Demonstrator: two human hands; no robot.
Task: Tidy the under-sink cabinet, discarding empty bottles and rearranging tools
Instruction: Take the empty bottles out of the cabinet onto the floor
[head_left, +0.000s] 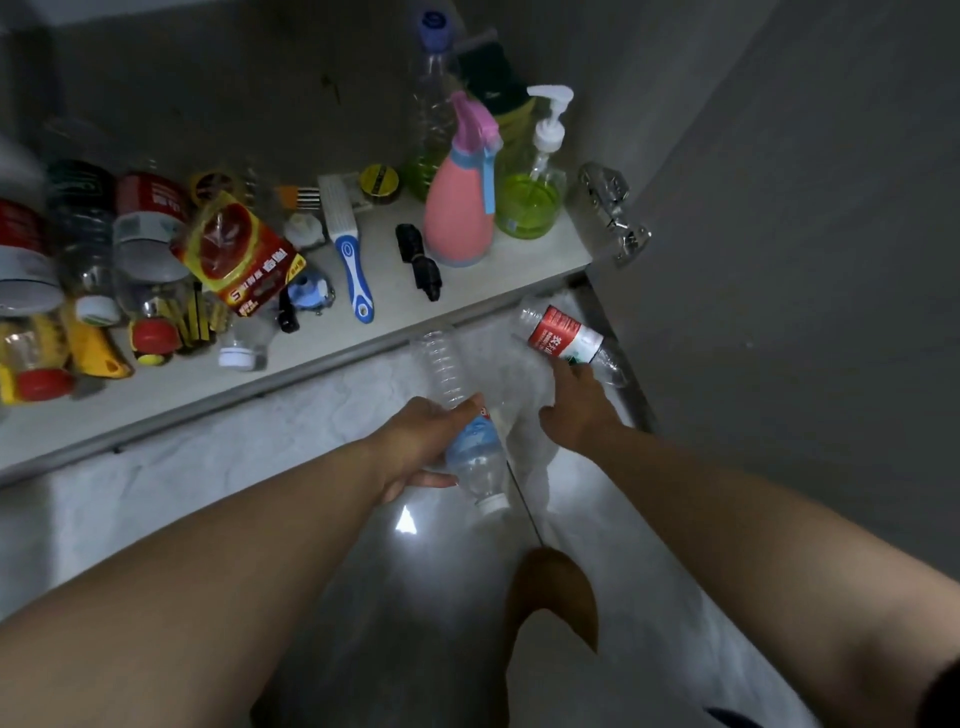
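Observation:
My left hand (415, 441) is closed around a clear empty bottle (470, 441) with a blue label, held over the floor with its white cap pointing toward me. My right hand (576, 410) reaches forward, and its fingertips grip an empty bottle with a red label (563, 335), which is tilted just in front of the cabinet's right corner. On the cabinet floor (374, 312) lie a blue-and-white brush (353, 265) and a black tool (418, 260).
A pink spray bottle (460, 208), a green pump bottle (530, 202) and a tall clear bottle (431, 104) stand at the back right. A red-and-yellow box (239, 254) and several bottles and jars crowd the left. A metal hinge (613, 213) sticks out at the right. My knee (550, 587) is below.

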